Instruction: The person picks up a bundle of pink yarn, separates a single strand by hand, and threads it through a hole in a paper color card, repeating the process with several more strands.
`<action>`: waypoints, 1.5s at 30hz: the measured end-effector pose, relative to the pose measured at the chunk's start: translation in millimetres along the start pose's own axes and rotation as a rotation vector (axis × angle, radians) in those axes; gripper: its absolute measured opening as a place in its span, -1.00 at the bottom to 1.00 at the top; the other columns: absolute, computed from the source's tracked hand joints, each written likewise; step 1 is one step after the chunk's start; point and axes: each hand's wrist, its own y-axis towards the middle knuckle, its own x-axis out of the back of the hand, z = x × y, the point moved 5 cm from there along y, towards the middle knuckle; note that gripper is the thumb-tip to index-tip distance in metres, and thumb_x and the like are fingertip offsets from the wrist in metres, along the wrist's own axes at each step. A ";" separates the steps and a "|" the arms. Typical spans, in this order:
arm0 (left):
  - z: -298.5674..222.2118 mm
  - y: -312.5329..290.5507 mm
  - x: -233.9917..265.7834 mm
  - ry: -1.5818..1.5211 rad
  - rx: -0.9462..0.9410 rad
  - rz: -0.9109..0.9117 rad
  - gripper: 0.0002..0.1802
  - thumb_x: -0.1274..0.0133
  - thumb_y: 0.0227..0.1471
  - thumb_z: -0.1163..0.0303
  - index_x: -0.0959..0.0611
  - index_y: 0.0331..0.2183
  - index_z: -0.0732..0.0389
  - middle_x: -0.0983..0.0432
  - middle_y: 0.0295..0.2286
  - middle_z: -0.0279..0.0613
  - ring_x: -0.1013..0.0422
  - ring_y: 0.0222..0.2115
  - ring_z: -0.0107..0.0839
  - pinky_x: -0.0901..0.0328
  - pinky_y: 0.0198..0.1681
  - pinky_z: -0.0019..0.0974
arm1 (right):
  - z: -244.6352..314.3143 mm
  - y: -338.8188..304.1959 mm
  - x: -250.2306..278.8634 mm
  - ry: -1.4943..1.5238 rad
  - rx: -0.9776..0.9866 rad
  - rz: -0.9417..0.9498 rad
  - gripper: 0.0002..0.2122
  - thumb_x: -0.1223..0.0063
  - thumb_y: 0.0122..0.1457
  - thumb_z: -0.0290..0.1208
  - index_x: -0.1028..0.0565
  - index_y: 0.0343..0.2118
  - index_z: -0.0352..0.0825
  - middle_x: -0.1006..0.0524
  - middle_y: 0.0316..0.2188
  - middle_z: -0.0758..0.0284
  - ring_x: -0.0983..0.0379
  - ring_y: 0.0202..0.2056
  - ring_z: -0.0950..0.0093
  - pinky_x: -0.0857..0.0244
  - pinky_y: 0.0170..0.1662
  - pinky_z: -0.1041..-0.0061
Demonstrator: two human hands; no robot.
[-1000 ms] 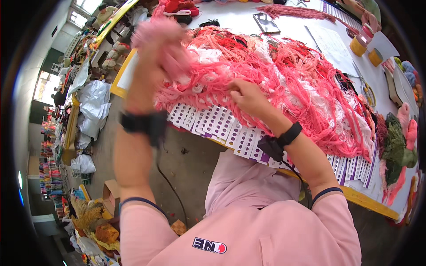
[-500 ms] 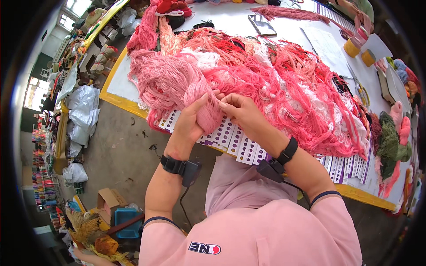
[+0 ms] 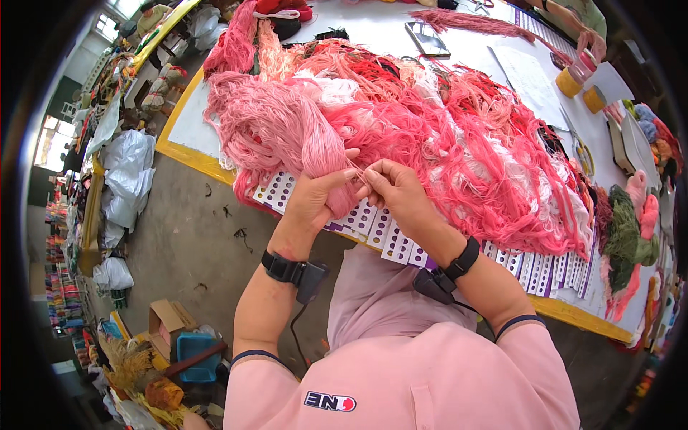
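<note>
Two hands (image 3: 315, 202) (image 3: 403, 192) of the wearer can be counted, plus two black wrist straps (image 3: 282, 268) (image 3: 464, 259) and one big dusty-pink hank (image 3: 272, 122) being held. On the worktop (image 3: 188, 123), one dark flat device (image 3: 428, 39), one pair of yellow-handled scissors (image 3: 586, 159) and two yellow cylinders (image 3: 569, 83) (image 3: 594, 99) can be spotted, though the punched white cards (image 3: 380, 227) overlap way too much to be tallied. Lower left, one blue tub (image 3: 197, 351) and one cardboard box (image 3: 166, 320) can be made out.

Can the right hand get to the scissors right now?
Probably not as things stand: the right hand seems busy pinching pink strands, and the yarn pile lies between it and the scissors.
</note>
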 end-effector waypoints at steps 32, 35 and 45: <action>-8.3 -10.3 17.6 0.049 -0.093 0.006 -0.48 -0.10 0.00 0.60 -0.42 0.05 0.35 -0.50 -0.21 -0.16 -0.48 -0.22 -0.39 -0.40 -0.10 -0.30 | -5.5 -7.6 -8.5 0.085 0.012 0.040 -0.90 -0.02 0.26 -0.40 -0.48 -0.33 -0.31 -0.48 -0.45 0.50 -0.26 -0.49 0.75 -0.19 -0.43 0.72; -2.7 -10.5 33.2 0.029 -0.072 -0.050 -0.46 -0.09 0.00 0.60 -0.40 0.06 0.35 -0.50 -0.30 -0.22 -0.45 -0.37 -0.50 -0.40 -0.22 -0.39 | -4.7 -7.1 -11.8 0.168 0.029 0.062 -0.89 0.03 0.28 -0.41 -0.47 -0.33 -0.32 -0.52 -0.46 0.46 -0.29 -0.51 0.74 -0.22 -0.43 0.71; -5.7 -16.5 1.9 0.062 -0.042 0.027 -0.37 -0.12 -0.03 0.64 -0.34 0.12 0.36 -0.44 -0.43 -0.32 -0.29 -0.53 -0.63 -0.32 -0.37 -0.48 | -6.9 -10.4 -8.9 0.015 0.062 0.027 -0.87 0.07 0.30 -0.44 -0.46 -0.34 -0.37 -0.54 -0.52 0.40 -0.33 -0.54 0.73 -0.24 -0.46 0.70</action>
